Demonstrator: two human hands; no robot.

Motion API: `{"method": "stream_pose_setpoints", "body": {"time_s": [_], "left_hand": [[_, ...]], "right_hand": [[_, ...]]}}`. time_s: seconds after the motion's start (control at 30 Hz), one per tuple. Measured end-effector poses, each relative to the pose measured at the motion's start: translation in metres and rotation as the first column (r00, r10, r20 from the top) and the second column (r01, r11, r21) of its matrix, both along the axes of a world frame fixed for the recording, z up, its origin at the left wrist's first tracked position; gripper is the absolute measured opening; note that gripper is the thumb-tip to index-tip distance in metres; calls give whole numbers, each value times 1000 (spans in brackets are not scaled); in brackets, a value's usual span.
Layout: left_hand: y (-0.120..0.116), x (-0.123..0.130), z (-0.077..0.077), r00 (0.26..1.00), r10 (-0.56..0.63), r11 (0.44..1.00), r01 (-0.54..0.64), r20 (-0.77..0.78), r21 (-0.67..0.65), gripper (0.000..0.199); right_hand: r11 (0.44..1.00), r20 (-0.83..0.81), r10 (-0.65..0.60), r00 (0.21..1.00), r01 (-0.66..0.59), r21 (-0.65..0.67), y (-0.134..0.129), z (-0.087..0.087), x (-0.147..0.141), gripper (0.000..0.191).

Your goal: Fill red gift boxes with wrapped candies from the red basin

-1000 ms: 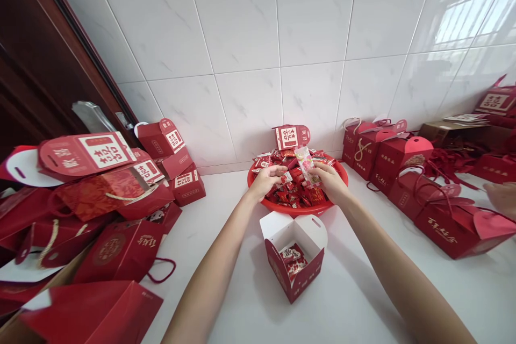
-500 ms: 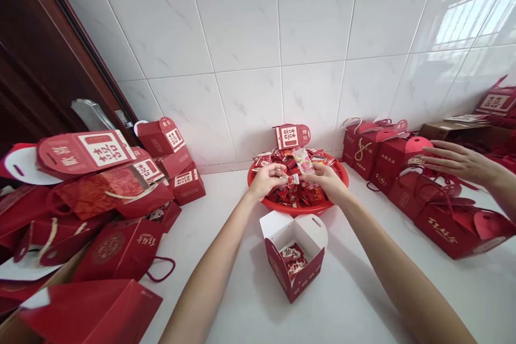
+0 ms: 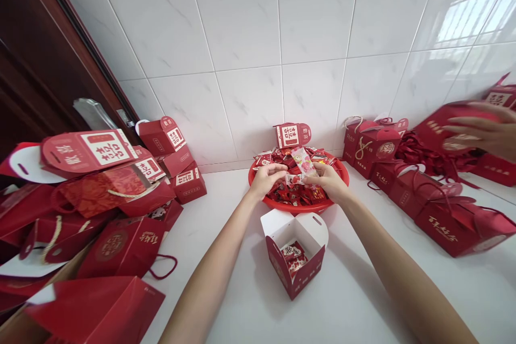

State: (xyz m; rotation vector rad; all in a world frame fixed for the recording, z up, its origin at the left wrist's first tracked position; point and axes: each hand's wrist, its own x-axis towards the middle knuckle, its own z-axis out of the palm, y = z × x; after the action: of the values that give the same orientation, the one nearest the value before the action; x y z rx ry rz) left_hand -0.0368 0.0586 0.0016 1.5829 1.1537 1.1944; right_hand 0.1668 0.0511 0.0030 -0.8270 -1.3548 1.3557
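Observation:
My left hand is over a red basin, its fingertips closed at the end of a small white-and-red wrapped candy. Beside it, my right hand pinches a pink-and-white wrapped candy and also meets the other end of the small one. Many red-wrapped sweets fill the basin below. In front of it an open red gift box stands with its white flaps up and a few wrapped pieces inside.
Red gift boxes are heaped on the left, and a row of closed ones stands right. Another person's hand holds a red box at far right. One small box rests behind the basin, near the tiled wall.
The other person's hand has moved right, carrying a red box up out of the row. My hands stay over the basin; more of the small candy shows between them.

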Motion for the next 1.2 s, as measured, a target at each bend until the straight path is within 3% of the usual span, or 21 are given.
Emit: {"method": "stream_pose_setpoints", "body": {"time_s": [0.1, 0.2, 0.37, 0.57, 0.77, 0.87, 0.93, 1.1, 1.2], "left_hand": [[-3, 4, 2, 964, 72, 997, -66, -255, 33, 25], [-6, 8, 1, 905, 58, 998, -51, -421, 28, 27], [-10, 13, 1, 741, 79, 997, -54, -667, 58, 23], [-11, 15, 8, 557, -65, 998, 54, -828, -42, 20], [-9, 24, 14, 374, -144, 989, 73, -916, -126, 75], [-9, 29, 14, 293, -151, 988, 30, -944, -149, 91], [-8, 30, 12, 289, -140, 990, 17, -947, -141, 93], [-5, 26, 7, 462, -119, 989, 131, -879, -65, 79], [-3, 25, 5, 486, -111, 980, 197, -867, -15, 68]], "right_hand": [[999, -7, -40, 999, 40, 6, 1, -1, 0, 27], [992, -63, -126, 990, 128, 23, 3, -3, 0, 26], [955, -120, -291, 949, 295, 19, 5, -7, 0, 26], [937, -111, -342, 933, 348, 38, 6, -7, 0, 23], [956, -111, -291, 950, 294, 15, 8, -9, 0, 26], [954, -107, -296, 949, 300, 25, 9, -10, 1, 25], [953, -103, -296, 950, 301, 33, 9, -10, 1, 25], [953, -95, -298, 950, 302, 35, 8, -10, 1, 22], [950, -114, -306, 945, 311, 34, 8, -9, 1, 22]]}}
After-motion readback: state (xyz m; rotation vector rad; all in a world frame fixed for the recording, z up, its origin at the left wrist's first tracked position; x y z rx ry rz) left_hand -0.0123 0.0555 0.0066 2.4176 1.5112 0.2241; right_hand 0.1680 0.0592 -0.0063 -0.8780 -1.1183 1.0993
